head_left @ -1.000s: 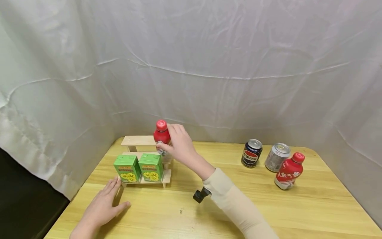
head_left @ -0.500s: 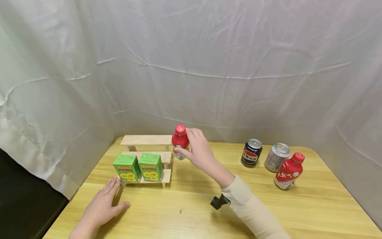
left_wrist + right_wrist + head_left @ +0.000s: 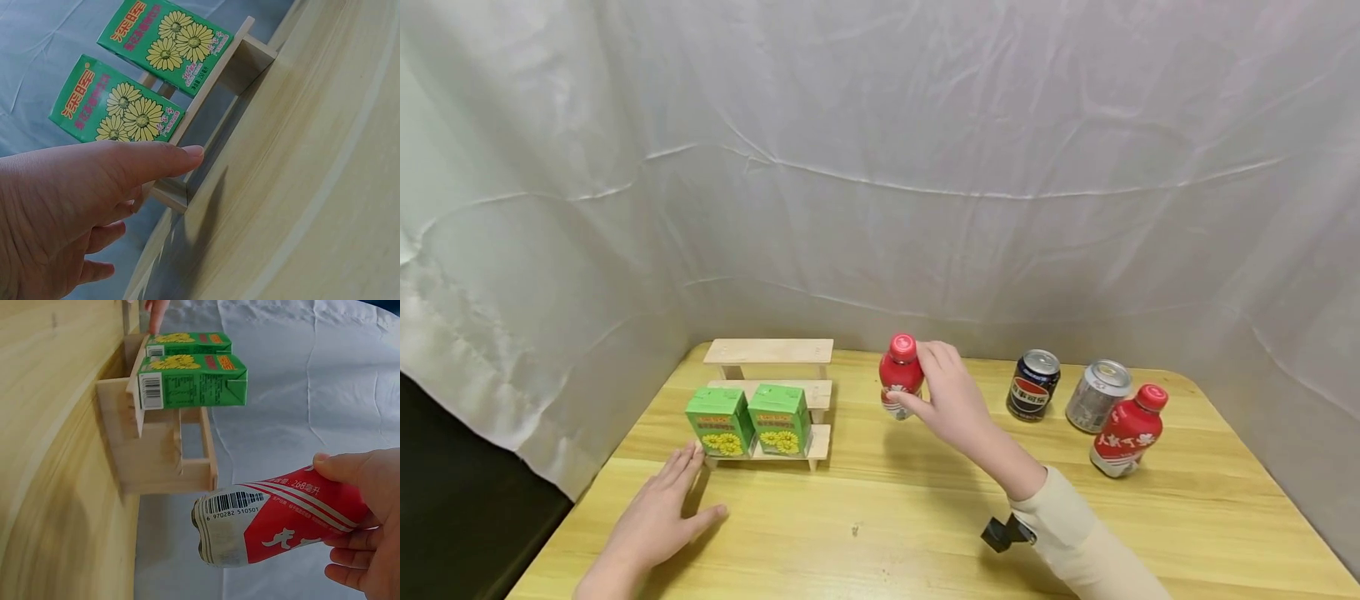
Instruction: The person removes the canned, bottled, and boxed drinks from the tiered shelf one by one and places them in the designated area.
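My right hand (image 3: 951, 396) grips a red bottle (image 3: 901, 375) with a red cap, thumb on one side and fingers on the other. In the right wrist view the bottle's white base (image 3: 222, 531) hangs above the table. A three-step wooden rack (image 3: 767, 351) stands to its left. Two green drink cartons (image 3: 718, 423) with yellow flowers stand side by side on the rack's lowest step. My left hand (image 3: 651, 517) lies loosely spread, its fingertips at the left front corner of the rack. In the left wrist view its thumb (image 3: 175, 161) overlaps the rack's front edge.
To the right stand a dark blue cola can (image 3: 1032, 387), a silver can (image 3: 1097, 398) and a second red bottle (image 3: 1126, 433). A grey-white curtain (image 3: 970, 250) hangs behind the wooden table (image 3: 820, 542).
My right hand has carried the red bottle rightward and slightly toward me, away from the rack's right end. My left hand and the cartons have stayed in place.
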The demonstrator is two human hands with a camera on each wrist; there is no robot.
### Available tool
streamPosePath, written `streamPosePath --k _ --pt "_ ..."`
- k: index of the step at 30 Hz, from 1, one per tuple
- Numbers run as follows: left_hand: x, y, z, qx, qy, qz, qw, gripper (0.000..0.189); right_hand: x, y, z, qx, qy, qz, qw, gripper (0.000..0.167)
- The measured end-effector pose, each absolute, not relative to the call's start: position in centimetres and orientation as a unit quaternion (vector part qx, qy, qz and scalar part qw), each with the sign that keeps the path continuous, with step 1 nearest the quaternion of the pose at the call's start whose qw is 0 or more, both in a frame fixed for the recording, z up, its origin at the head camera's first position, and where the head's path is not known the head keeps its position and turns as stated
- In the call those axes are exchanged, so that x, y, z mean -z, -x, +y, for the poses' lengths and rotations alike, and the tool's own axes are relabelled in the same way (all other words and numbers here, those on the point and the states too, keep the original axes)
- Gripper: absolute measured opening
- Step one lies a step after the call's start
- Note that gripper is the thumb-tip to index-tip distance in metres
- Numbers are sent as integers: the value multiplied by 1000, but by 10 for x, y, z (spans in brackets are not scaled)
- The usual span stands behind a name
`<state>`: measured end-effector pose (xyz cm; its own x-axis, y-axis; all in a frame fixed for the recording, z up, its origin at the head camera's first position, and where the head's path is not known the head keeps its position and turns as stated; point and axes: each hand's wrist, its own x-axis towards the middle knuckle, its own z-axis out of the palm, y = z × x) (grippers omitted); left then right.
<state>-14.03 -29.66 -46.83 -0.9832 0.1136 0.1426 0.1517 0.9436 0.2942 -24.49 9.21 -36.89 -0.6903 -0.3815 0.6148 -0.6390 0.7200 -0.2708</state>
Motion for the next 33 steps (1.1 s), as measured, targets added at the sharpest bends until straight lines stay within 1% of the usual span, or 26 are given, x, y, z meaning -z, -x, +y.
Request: streamPosePath --k 8,14,23,33 --pt "468 140 -295 156 71 -983 64 99 376 234 122 -231 -272 -888 291 59" --pt "468 139 -296 157 69 -983 66 99 380 226 145 -225 -263 -891 293 59" --pt "465 139 -295 161 72 -982 65 98 388 219 182 -213 -268 -879 332 57" --pt "467 140 -296 163 70 -982 65 99 393 210 221 -201 -255 -890 320 57"
